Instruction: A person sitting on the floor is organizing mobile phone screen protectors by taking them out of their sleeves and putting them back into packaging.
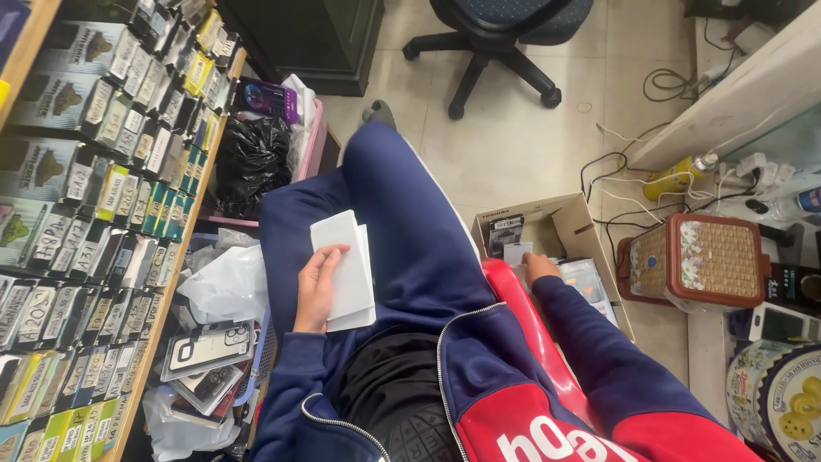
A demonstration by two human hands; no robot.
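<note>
Pale tiles cover the floor (522, 145) of a small shop, with a black swivel chair (500, 34) behind and shelves of small packets (94, 197) on the person's left. The person sits on a red plastic chair (526, 316). The left hand (318, 287) rests on the lap, fingers curled around a stack of flat white boxes (346, 269). The boxes are plain, smooth and long, with the long side pointing away from the body, tipped a little to the left. The right hand (539, 267) reaches down into an open cardboard box (575, 224) on the floor; I cannot tell if its fingers grip anything.
</note>
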